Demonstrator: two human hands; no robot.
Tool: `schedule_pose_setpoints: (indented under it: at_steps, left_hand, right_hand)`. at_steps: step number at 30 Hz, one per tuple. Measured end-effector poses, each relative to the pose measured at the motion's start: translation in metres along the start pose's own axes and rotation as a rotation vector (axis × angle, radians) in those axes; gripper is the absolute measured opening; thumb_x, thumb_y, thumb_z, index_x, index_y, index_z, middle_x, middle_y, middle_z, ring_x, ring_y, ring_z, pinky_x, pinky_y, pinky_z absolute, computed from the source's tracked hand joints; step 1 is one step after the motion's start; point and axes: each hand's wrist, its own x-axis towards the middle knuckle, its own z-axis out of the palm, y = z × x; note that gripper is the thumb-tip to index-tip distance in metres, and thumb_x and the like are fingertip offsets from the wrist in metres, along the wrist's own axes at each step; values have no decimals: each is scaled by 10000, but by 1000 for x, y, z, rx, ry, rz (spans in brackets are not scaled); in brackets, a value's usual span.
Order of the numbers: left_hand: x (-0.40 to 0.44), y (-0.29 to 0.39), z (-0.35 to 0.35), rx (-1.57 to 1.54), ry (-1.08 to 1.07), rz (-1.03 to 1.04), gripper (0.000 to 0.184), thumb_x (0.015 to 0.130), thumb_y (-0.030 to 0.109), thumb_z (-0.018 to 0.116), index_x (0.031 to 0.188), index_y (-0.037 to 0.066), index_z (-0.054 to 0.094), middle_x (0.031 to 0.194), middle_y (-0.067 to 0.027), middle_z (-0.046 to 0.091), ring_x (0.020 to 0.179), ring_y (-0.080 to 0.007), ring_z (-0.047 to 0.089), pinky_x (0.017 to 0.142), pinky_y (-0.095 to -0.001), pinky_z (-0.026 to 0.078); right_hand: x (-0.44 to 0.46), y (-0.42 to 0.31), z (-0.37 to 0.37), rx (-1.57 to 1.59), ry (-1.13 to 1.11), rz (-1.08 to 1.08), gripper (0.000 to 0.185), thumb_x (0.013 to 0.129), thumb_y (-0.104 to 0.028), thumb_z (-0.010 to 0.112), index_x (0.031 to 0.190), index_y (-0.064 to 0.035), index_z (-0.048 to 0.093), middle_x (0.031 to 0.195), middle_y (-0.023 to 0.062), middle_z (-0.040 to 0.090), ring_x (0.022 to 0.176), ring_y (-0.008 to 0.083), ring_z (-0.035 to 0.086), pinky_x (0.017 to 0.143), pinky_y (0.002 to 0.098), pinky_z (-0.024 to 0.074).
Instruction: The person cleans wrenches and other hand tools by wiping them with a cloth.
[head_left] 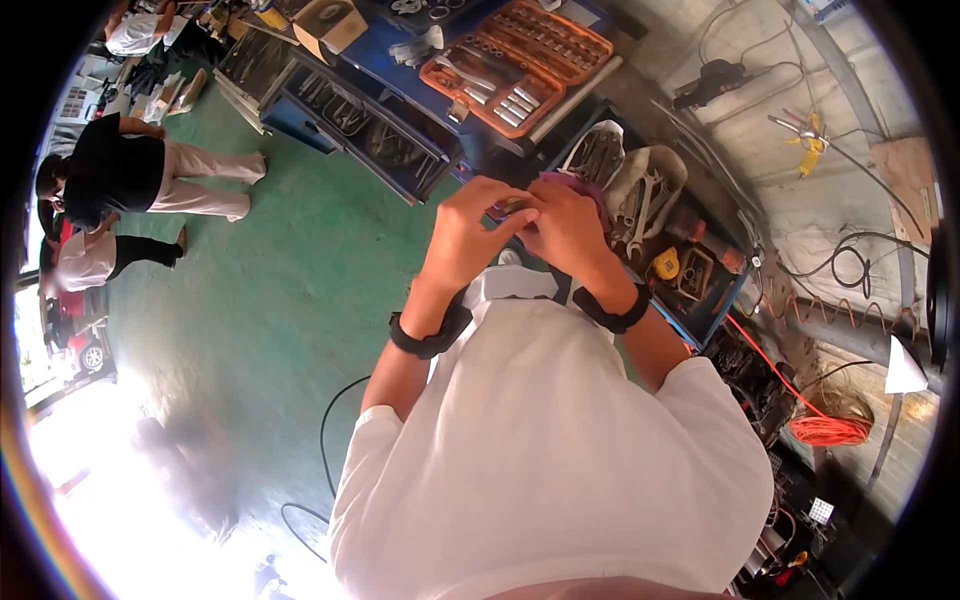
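Observation:
My left hand [468,232] and my right hand [570,232] meet in front of my chest, fingers curled and fingertips touching. Purple cloth-like material [580,186] shows behind my right hand's knuckles, and a little purple also appears between the fingers. Whatever small part the left fingers pinch is hidden. Beyond the hands lies an open orange socket set case [515,70] on a blue workbench. To the right of my right hand, wrenches [640,210] rest in an open blue drawer.
An open tool drawer [350,125] juts out ahead on the left. A yellow tape measure [667,263] lies in the right drawer. Black cable [325,430] runs over the green floor [260,300]. Other people, one in a black shirt [115,165], stand at far left.

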Motion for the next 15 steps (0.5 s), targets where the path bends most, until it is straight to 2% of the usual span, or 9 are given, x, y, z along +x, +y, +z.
schedule_pose_setpoints:
  at_steps: [3, 5, 8, 15]
  left_hand:
    - [-4, -1, -1, 17, 21, -32, 229, 775, 74, 793, 994, 30, 741, 892, -80, 683, 733, -159, 636, 667, -286, 516]
    - [-5, -2, -2, 45, 34, 45, 196, 780, 40, 776, 974, 38, 749, 842, -76, 673, 678, -168, 625, 621, -285, 506]
    - [-9, -3, -7, 97, -43, 161, 206, 773, 34, 777, 976, 55, 754, 820, -78, 666, 667, -188, 622, 611, -294, 498]
    - [-15, 5, -16, 136, -105, 288, 237, 728, 17, 793, 956, 71, 757, 811, -58, 664, 711, -199, 620, 595, -310, 492]
  right_hand:
    - [-1, -1, 1, -16, -17, -2, 210, 690, -199, 769, 862, -147, 661, 780, -2, 545, 744, 206, 607, 534, 340, 497]
    - [0, 0, 2, -3, -6, -13, 222, 684, -196, 773, 865, -152, 654, 779, -9, 544, 745, 199, 603, 534, 337, 495]
    - [-2, 2, 6, 19, 21, -28, 232, 680, -184, 778, 860, -159, 634, 783, -21, 542, 740, 187, 596, 537, 328, 491]
    - [-16, 23, 24, 66, 32, -73, 213, 694, -135, 756, 832, -169, 597, 806, -32, 547, 733, 178, 590, 557, 308, 484]
